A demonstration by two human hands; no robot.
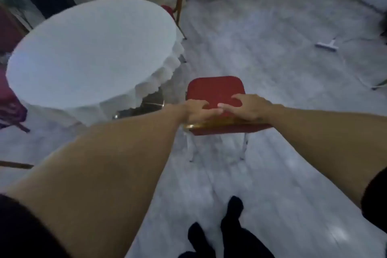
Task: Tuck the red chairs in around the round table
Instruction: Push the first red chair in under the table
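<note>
Gripping chair (215,90) backrest top, left hand (198,111) and right hand (249,109) fingers curled over. Rigid frame, probably light; table (90,52) just beside.

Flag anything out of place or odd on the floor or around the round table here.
The red chair held by both hands, left hand and right hand, stands clear of the round table, not tucked in. A white floor tool lies on the open floor at right. Nothing looks spilled or damaged.
</note>
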